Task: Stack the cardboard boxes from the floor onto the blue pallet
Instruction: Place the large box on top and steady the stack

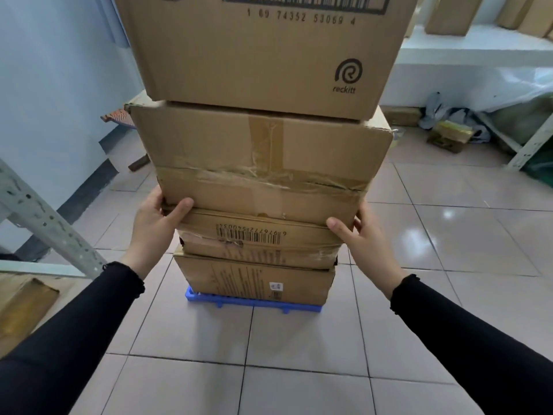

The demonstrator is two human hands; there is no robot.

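Note:
A tall stack of cardboard boxes stands on the blue pallet (254, 302) on the tiled floor. The bottom box (254, 280) carries a small label; above it lies a flat box with a barcode (257, 238). On that rests a large taped box (260, 163), and a box printed "reckitt" (263, 55) tops the stack. My left hand (155, 217) grips the taped box's lower left corner. Its lower right corner is held by my right hand (362, 235). Both arms wear black sleeves.
A grey metal rack upright (45, 220) leans at the left, with flat cardboard (24, 307) beneath it. A white ledge with more boxes (449, 13) runs along the back right. A small box and bags (449, 136) lie by a rack on the right. Open tiled floor lies in front of the pallet.

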